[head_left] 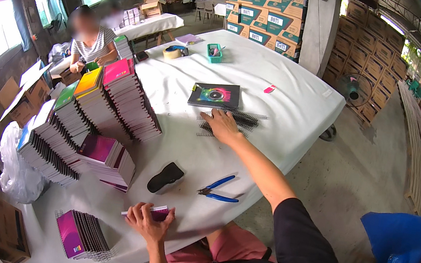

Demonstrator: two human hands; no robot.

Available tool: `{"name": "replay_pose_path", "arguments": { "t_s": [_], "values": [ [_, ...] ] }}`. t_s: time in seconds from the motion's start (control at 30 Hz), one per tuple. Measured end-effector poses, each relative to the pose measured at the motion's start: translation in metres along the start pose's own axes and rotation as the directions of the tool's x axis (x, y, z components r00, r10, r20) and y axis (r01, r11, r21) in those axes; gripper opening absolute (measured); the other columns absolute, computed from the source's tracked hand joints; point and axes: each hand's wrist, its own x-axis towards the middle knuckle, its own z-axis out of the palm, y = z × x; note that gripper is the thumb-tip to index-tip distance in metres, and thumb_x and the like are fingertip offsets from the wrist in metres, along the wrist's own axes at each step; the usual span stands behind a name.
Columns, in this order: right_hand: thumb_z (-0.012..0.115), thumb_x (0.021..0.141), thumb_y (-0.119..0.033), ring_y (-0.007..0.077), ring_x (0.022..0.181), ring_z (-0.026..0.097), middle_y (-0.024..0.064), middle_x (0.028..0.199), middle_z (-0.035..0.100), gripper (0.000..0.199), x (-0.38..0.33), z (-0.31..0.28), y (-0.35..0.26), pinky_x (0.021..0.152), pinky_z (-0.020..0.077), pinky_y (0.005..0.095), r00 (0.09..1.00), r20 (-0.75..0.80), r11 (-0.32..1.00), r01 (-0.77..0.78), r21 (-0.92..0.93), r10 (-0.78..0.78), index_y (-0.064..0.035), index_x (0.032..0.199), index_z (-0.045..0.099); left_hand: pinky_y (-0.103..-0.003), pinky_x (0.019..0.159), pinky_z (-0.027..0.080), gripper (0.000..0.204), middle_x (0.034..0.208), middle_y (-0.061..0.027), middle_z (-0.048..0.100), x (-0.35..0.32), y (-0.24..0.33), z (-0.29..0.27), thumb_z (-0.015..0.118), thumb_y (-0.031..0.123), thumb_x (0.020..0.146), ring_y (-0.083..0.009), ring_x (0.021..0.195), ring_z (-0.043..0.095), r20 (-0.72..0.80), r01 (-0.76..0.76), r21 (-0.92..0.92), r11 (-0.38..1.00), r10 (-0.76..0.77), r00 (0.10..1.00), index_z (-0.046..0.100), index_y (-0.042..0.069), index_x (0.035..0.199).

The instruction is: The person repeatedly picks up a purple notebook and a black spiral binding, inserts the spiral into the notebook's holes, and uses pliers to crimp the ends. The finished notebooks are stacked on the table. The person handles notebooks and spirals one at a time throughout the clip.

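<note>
My left hand (149,223) is closed round a small purple notebook (160,214) near the table's front edge, its fingers covering much of the cover. Farther off, my right hand (220,126) rests with fingers stretched over a pile of black spiral binding coils (246,120); whether one is pinched cannot be made out. Just beyond the coils lies a black notebook (214,95) with a colourful round design. Blue-handled cutting pliers (219,189) lie between my arms, beside a black stapler-like object (166,177).
Tall stacks of spiral-bound notebooks (131,101) and unbound purple ones (108,157) stand at left. Bound purple notebooks (78,235) lie front left. Tape rolls (175,52) and a green basket (214,53) sit at the far side. A co-worker (94,42) works across the table.
</note>
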Motion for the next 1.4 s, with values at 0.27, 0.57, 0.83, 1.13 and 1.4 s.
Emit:
{"name": "replay_pose_path", "arguments": {
  "t_s": [0.27,0.57,0.83,1.13,1.4],
  "values": [
    [0.062,0.086,-0.015,0.0269,0.077,0.063,0.0115,0.088,0.063,0.017,-0.045,-0.109,-0.113,0.071,0.0495,0.0354,0.958,0.190,0.408,-0.089,0.909,-0.215,-0.0102,0.101,0.069,-0.046,0.085,0.036,0.044,0.093,-0.0067,0.054,-0.010,-0.018,-0.008,0.081,0.044,0.056,-0.0298,0.095,0.047,0.006,0.022,0.019,1.000,-0.022,1.000,0.060,0.014,0.079],
    [0.065,0.085,-0.013,0.0207,0.067,0.058,0.0083,0.083,0.062,0.019,-0.090,-0.115,-0.158,0.062,0.0466,0.0311,0.941,0.303,0.362,-0.233,0.903,-0.149,-0.0122,0.103,0.069,-0.048,0.089,0.028,0.040,0.086,-0.0024,0.051,-0.010,-0.004,-0.009,0.080,0.046,0.056,-0.0260,0.098,0.046,0.070,0.108,-0.003,0.994,-0.108,0.992,0.059,0.017,0.074],
    [0.064,0.084,-0.009,0.0205,0.078,0.059,0.0077,0.089,0.060,0.019,-0.079,-0.110,-0.173,0.068,0.0468,0.0310,0.931,0.262,0.286,-0.186,0.940,-0.255,-0.0077,0.103,0.069,-0.048,0.091,0.027,0.047,0.089,-0.0006,0.051,-0.007,-0.007,-0.004,0.079,0.050,0.056,-0.0234,0.099,0.045,0.074,0.088,0.004,0.996,-0.088,0.993,0.063,0.021,0.089],
    [0.057,0.090,-0.010,0.0208,0.066,0.057,0.0101,0.086,0.059,0.022,-0.072,-0.119,-0.170,0.064,0.0472,0.0317,0.803,0.482,0.299,-0.392,0.870,-0.351,-0.0041,0.110,0.063,-0.048,0.090,0.027,0.059,0.090,0.0008,0.051,-0.008,-0.005,-0.003,0.075,0.060,0.056,-0.0222,0.095,0.047,0.134,0.113,0.125,0.986,-0.130,0.982,0.062,0.022,0.099],
    [0.057,0.091,-0.015,0.0201,0.067,0.058,0.0116,0.083,0.061,0.030,-0.074,-0.117,-0.160,0.063,0.0474,0.0347,0.898,0.257,0.364,-0.120,0.924,-0.356,-0.0063,0.120,0.057,-0.045,0.089,0.033,0.052,0.093,-0.0070,0.050,-0.009,-0.009,-0.016,0.073,0.050,0.067,-0.0280,0.097,0.044,0.149,0.045,-0.006,0.999,-0.044,0.988,0.060,0.015,0.104]
  ]
}}
